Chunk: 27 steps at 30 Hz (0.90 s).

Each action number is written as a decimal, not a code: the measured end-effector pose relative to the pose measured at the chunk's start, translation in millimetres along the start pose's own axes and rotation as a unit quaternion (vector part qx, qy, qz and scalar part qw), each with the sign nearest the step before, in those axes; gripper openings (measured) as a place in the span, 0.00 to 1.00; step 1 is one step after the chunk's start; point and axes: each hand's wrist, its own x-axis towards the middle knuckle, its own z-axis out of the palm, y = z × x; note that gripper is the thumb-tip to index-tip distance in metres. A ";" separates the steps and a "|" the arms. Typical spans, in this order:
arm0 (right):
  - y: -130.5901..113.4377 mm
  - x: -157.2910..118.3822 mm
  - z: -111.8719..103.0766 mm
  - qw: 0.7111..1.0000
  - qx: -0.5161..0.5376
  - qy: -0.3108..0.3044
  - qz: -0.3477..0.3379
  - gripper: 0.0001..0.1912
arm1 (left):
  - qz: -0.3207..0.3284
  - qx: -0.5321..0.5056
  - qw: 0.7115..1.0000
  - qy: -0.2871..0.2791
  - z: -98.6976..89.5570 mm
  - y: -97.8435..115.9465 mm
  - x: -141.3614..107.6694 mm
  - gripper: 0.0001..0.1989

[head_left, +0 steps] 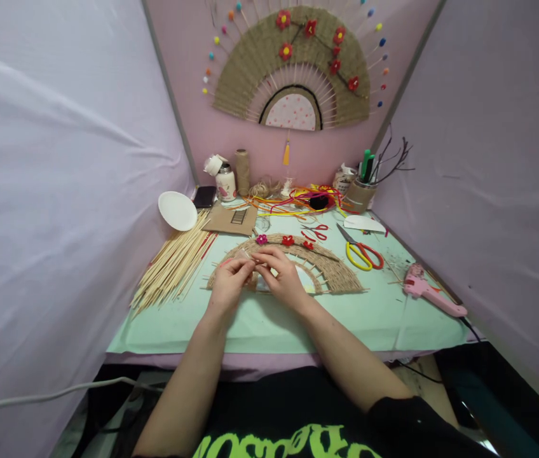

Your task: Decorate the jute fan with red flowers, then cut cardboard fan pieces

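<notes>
Both arms reach forward and converge! The bare left forearm [197,362] angles up and inward; the bare right forearm [346,356] slants in from a black fabric sleeve [396,416]. And look, the bare left hand [232,278] curls, thumb against forefinger, while the bare right hand [283,278] arches its fingers alongside, its exact grip too small to read.

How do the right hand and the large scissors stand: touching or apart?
Apart. The head view shows the woven fan and green tablecloth between the right hand and large scissors.
</notes>
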 end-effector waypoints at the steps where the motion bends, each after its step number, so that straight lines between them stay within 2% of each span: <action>1: -0.5 0.2 -0.3 1.000 0.004 0.002 0.008 0.13 | -0.017 -0.037 0.999 -0.001 -0.1 1.2 0.2 0.20; 5: -0.8 1.1 -1.9 1.000 0.006 0.021 0.016 0.11 | -0.073 -0.158 0.985 0.012 0.2 3.7 0.9 0.16; 8: 0.5 1.4 -2.4 0.999 -0.002 0.041 0.012 0.10 | -0.104 -0.213 0.971 0.010 1.1 4.8 0.4 0.18; 11: 1.9 1.2 -2.1 0.999 -0.007 0.049 0.016 0.10 | -0.107 -0.232 0.966 0.026 1.2 5.6 -0.4 0.19; 13: 2.5 1.0 -1.5 0.999 -0.011 0.052 0.013 0.10 | -0.101 -0.244 0.963 0.045 0.3 6.0 -0.6 0.16; 16: 2.9 0.6 -0.7 0.998 -0.017 0.054 0.012 0.10 | -0.099 -0.299 0.949 0.022 -1.2 7.6 -0.3 0.15; 18: 2.9 0.9 -1.0 0.998 -0.017 0.052 0.012 0.10 | -0.125 -0.348 0.929 -0.013 -0.2 9.9 0.5 0.12; 20: 2.2 2.0 -2.7 0.998 -0.017 0.054 0.008 0.10 | -0.178 -0.393 0.902 -0.025 4.0 12.4 1.7 0.04; 23: -0.3 4.4 -7.6 0.997 -0.018 0.069 0.008 0.10 | -0.255 -0.450 0.856 0.002 16.4 15.1 3.8 0.12; 25: -3.0 5.6 -11.1 0.997 -0.016 0.078 0.019 0.10 | -0.280 -0.481 0.831 0.016 25.8 16.3 4.6 0.11; 27: -6.1 5.3 -14.1 0.995 -0.014 0.090 0.034 0.10 | -0.283 -0.502 0.817 0.017 32.6 17.4 4.4 0.10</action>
